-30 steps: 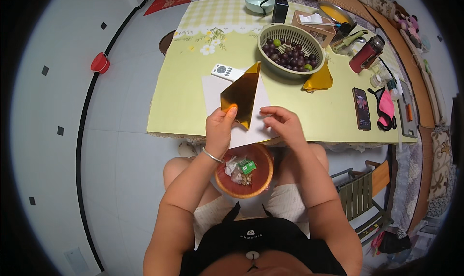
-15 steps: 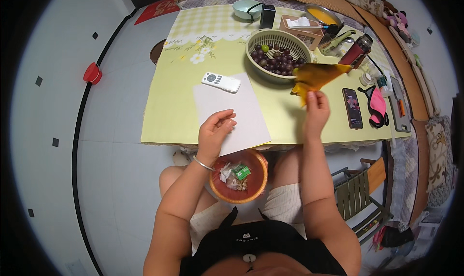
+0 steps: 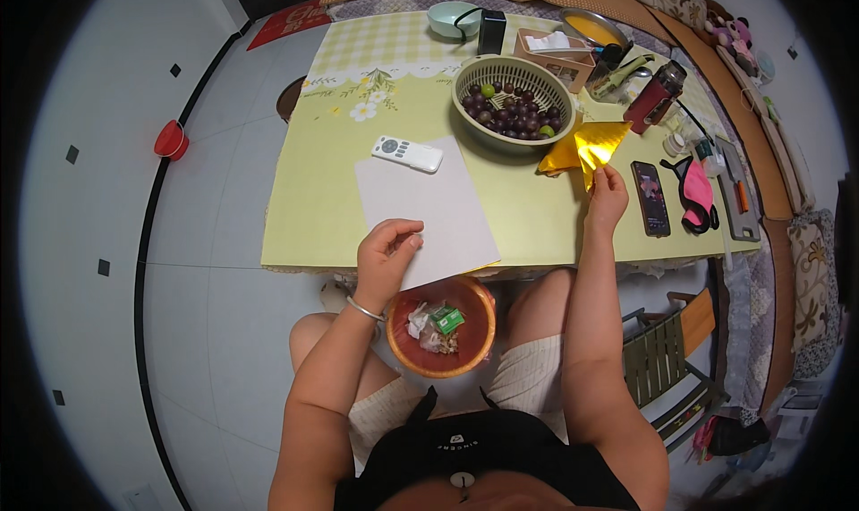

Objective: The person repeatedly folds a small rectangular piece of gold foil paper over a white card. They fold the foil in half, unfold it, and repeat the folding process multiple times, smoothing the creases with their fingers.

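My right hand (image 3: 608,200) pinches a shiny gold foil paper (image 3: 601,146), folded to a point, just right of the colander. Beside it, against the colander's lower right side, shows more gold foil (image 3: 560,158); whether it is a separate piece I cannot tell. My left hand (image 3: 386,253) hovers by the lower left edge of a stack of white paper sheets (image 3: 438,216), fingers loosely bent, with nothing seen in it. A white remote control (image 3: 407,153) lies across the top of the sheets. The beige colander (image 3: 467,126) holds dark grapes (image 3: 514,117).
A wooden-rimmed waste bin (image 3: 489,332) with wrappers stands between my knees, below the table edge. Right of my right hand lie a phone (image 3: 650,198), a pink-and-black item (image 3: 695,193) and a grey board (image 3: 738,198). A dark red flask (image 3: 656,97) and a tissue box (image 3: 559,59) stand farther back.
My right hand has moved right with the gold foil, which has turned and now catches the light. My left hand has shifted slightly left and down, its thumb and fingers nearer each other.
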Demonstrator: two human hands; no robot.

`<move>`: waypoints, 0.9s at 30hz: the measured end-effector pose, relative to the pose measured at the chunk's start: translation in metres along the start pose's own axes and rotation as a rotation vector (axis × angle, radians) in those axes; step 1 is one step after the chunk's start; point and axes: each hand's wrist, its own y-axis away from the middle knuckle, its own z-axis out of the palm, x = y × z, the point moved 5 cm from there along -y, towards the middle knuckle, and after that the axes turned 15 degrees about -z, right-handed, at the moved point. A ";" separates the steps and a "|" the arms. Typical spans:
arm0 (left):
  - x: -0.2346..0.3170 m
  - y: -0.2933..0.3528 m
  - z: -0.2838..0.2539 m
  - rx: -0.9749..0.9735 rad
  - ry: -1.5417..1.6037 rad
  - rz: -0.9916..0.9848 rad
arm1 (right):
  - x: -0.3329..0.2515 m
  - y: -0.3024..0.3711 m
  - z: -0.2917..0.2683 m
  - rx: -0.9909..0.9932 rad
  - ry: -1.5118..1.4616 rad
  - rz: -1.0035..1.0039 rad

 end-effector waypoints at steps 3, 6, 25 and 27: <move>-0.001 -0.001 -0.002 0.018 -0.082 0.025 | -0.006 0.001 -0.002 0.045 -0.008 -0.020; -0.003 -0.003 -0.004 0.029 -0.132 0.044 | -0.018 0.002 -0.006 0.122 -0.047 -0.072; 0.003 -0.004 0.017 -0.002 -0.096 -0.029 | -0.106 0.190 0.112 -0.977 -0.428 0.322; 0.003 -0.007 0.014 -0.063 0.020 -0.107 | -0.088 0.172 0.103 -0.870 -0.434 0.322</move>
